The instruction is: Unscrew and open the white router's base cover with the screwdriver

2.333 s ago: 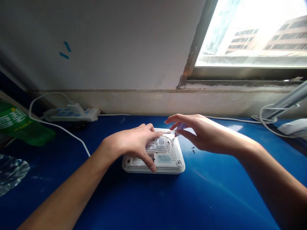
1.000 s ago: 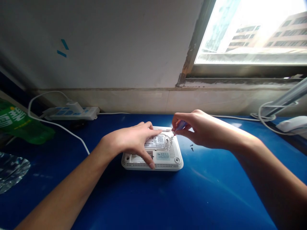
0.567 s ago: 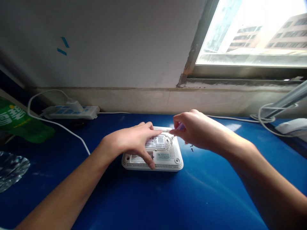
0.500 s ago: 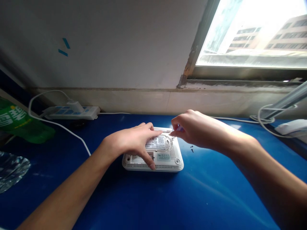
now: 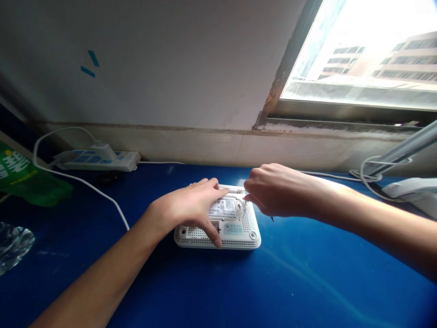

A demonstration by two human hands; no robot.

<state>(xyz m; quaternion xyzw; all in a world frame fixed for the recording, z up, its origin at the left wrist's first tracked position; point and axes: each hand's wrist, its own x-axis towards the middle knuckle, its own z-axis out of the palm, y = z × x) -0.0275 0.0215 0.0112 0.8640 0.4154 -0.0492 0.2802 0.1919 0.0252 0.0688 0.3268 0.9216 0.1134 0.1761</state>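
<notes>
A white router (image 5: 235, 230) lies upside down on the blue table (image 5: 239, 291), its vented underside and labels facing up. My left hand (image 5: 186, 207) lies flat on its left half with the fingers spread and the thumb on the near edge. My right hand (image 5: 273, 189) is closed in a pinch at the router's far right corner; what it pinches is hidden by the fingers. A small dark screw (image 5: 272, 219) shows on the table just under that hand.
A white power strip (image 5: 99, 159) with a plugged-in adapter and cable lies at the back left by the wall. A green packet (image 5: 23, 175) and clear crumpled plastic (image 5: 12, 241) sit at the left edge. A white lamp base (image 5: 414, 189) and coiled cable stand at the right under the window.
My right hand has closed from spread fingers into a tight pinch and rolled over, now hiding the small tool seen earlier. My left hand and the router stay put. The view shifted slightly.
</notes>
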